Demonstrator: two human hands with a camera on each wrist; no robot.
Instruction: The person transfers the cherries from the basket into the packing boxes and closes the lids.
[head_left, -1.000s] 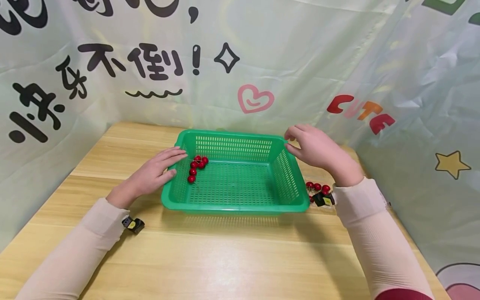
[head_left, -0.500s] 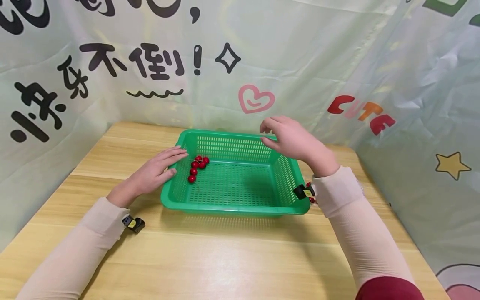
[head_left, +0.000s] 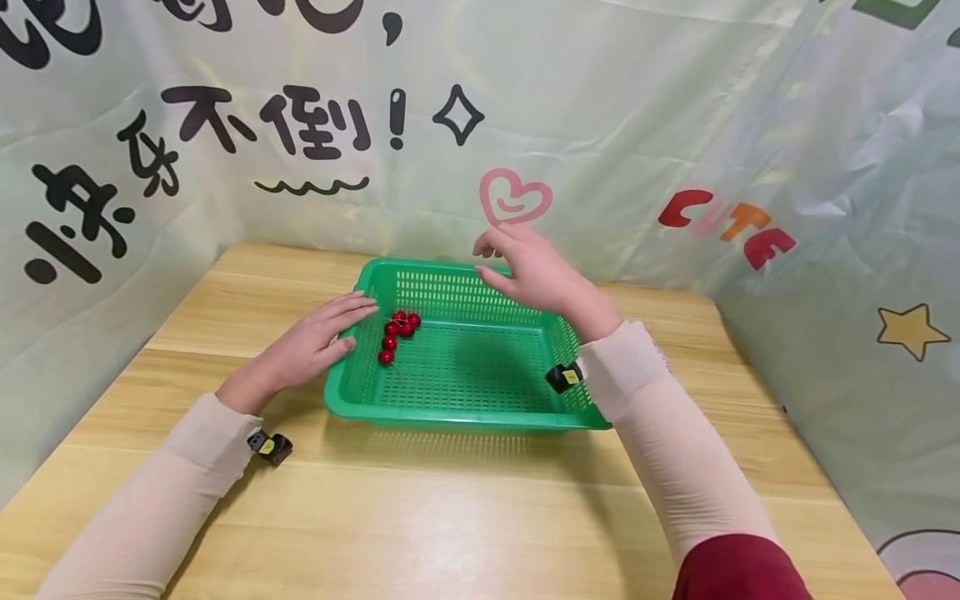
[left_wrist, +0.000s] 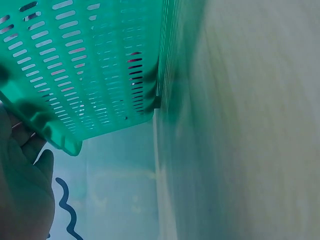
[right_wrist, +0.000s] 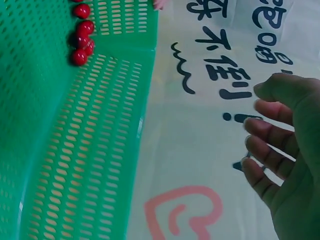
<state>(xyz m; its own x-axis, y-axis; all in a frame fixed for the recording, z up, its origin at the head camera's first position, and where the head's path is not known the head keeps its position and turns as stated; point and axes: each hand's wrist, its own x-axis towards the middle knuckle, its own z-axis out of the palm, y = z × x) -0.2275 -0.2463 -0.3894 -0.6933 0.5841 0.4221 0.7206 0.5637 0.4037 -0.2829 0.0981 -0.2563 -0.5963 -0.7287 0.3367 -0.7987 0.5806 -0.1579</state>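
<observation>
A green plastic basket (head_left: 465,418) with slotted walls stands on the wooden table. Several red cherries (head_left: 390,342) lie inside along its left end; the right wrist view also shows these cherries (right_wrist: 82,26). My left hand (head_left: 309,340) rests on the left rim with its fingers straight; in the left wrist view the left hand (left_wrist: 26,187) is at the rim's underside. Over the basket's back part hovers my right hand (head_left: 534,268), fingers loosely bent and apart from the thumb. Nothing is between the fingers of the right hand (right_wrist: 287,135) in the right wrist view.
A pale printed cloth (head_left: 600,100) closes off the back and both sides of the wooden table (head_left: 450,517). Small black cameras sit at the left wrist (head_left: 272,447) and the right wrist (head_left: 564,377). The right forearm (head_left: 660,433) crosses the basket's right end.
My right hand has moved left from the basket's right rim to above its back part. The forearm now hides the cherries seen right of the basket. The left hand stays put.
</observation>
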